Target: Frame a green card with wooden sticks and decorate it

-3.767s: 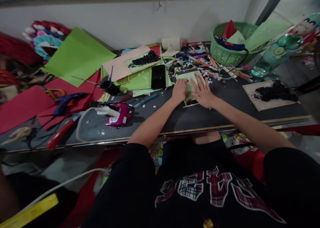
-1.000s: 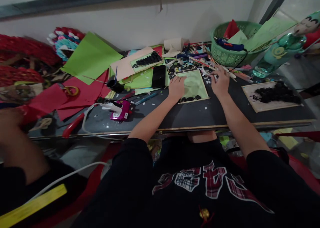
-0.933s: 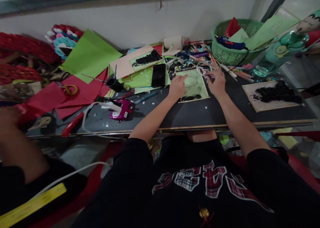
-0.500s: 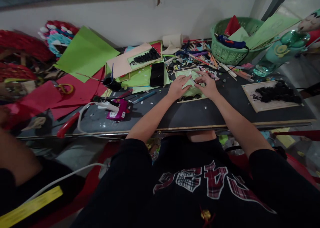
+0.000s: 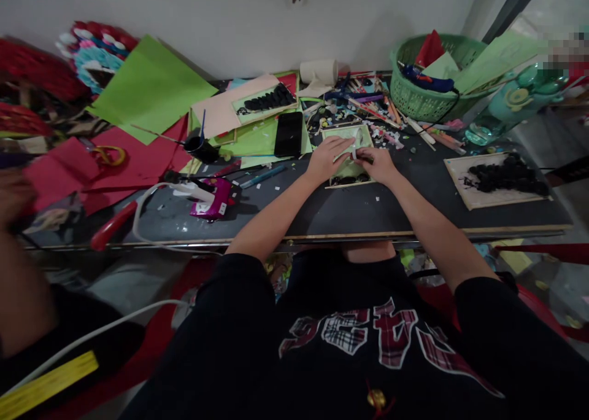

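Note:
Both my hands meet over a small light-green framed panel [image 5: 348, 173] on the dark table. A thin clear ring, which looks like a roll of tape [image 5: 354, 153], stands between my fingertips, partly covered by them. My left hand [image 5: 326, 159] pinches its near left side, thumb below and fingers above. From the right, my right hand [image 5: 381, 165] grips it with curled fingers. Black oval pieces [image 5: 347, 180] lie along the panel's near edge. My hands hide much of the panel's middle.
A phone [image 5: 289, 134] and a black-decorated panel [image 5: 264, 102] lie behind left. Scraps and sticks [image 5: 368, 104] clutter the back, beside a green basket [image 5: 427, 94]. Another black-decorated panel [image 5: 497, 177] is right. A purple power strip [image 5: 214, 199] and a person's arm [image 5: 21, 266] are left.
Earlier both hands pressed on the green panel. My right hand then picked up the tape roll from its right and brought it over the panel, where my left hand met it.

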Demonstrator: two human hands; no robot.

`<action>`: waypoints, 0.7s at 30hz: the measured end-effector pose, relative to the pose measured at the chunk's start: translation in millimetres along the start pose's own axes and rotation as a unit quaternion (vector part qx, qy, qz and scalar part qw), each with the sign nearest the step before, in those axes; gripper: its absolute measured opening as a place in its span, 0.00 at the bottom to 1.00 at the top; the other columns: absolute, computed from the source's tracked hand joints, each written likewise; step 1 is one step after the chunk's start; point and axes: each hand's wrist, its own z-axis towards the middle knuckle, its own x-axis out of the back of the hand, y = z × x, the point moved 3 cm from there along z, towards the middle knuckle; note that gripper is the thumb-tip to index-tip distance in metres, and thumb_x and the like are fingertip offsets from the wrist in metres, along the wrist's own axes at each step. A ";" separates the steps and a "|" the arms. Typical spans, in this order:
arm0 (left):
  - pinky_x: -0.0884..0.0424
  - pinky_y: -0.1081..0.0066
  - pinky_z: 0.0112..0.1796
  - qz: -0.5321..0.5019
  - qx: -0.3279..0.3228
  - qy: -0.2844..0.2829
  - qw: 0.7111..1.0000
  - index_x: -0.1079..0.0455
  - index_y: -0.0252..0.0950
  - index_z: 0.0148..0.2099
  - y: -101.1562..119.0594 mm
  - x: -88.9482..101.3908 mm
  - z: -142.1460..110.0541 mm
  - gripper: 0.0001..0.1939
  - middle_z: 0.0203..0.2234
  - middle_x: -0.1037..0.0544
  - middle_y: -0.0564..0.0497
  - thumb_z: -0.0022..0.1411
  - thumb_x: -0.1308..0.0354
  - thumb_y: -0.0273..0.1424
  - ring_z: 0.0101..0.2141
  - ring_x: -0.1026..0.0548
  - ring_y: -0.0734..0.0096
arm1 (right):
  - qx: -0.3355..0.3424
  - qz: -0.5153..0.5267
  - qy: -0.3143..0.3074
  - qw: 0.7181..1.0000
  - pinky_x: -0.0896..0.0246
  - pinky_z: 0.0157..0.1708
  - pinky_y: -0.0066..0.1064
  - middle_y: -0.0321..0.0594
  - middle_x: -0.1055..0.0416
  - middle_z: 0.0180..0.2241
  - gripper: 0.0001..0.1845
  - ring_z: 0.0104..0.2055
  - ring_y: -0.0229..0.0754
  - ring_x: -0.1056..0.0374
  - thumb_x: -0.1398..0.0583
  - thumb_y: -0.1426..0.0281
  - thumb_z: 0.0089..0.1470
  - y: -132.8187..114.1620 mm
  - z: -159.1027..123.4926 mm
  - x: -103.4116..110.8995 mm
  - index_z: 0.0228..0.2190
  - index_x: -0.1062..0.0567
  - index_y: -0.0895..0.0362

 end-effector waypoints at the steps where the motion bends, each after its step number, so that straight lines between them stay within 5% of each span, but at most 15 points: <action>1: 0.31 0.57 0.59 -0.002 -0.008 -0.005 1.000 0.32 0.40 0.65 1.5 0.7 -0.1 0.26 0.53 0.21 0.43 0.76 0.58 0.45 0.55 0.25 0.61 | 0.000 0.006 -0.003 1.000 0.27 0.49 0.42 0.43 0.19 0.37 0.13 0.40 0.47 0.23 0.41 0.67 0.53 0.8 0.1 -0.9 0.37 0.19 0.58; 17: 0.30 0.60 0.58 0.018 -0.020 0.003 1.000 0.37 0.36 0.68 6.0 -0.7 -8.9 0.27 0.52 0.21 0.41 0.76 0.58 0.44 0.56 0.27 0.60 | 0.040 -0.082 0.003 0.996 0.30 0.49 0.41 0.45 0.20 0.41 0.20 0.43 0.49 0.24 0.44 0.64 0.61 -3.4 -2.9 -2.7 0.49 0.21 0.56; 21: 0.28 0.60 0.55 0.006 -0.036 0.035 0.999 0.31 0.35 0.63 9.0 2.2 -8.5 0.24 0.48 0.19 0.40 0.77 0.57 0.42 0.54 0.25 0.61 | 0.091 -0.093 0.018 0.991 0.32 0.46 0.40 0.46 0.20 0.36 0.19 0.41 0.50 0.24 0.47 0.57 0.64 -5.4 -1.9 -2.1 0.39 0.21 0.55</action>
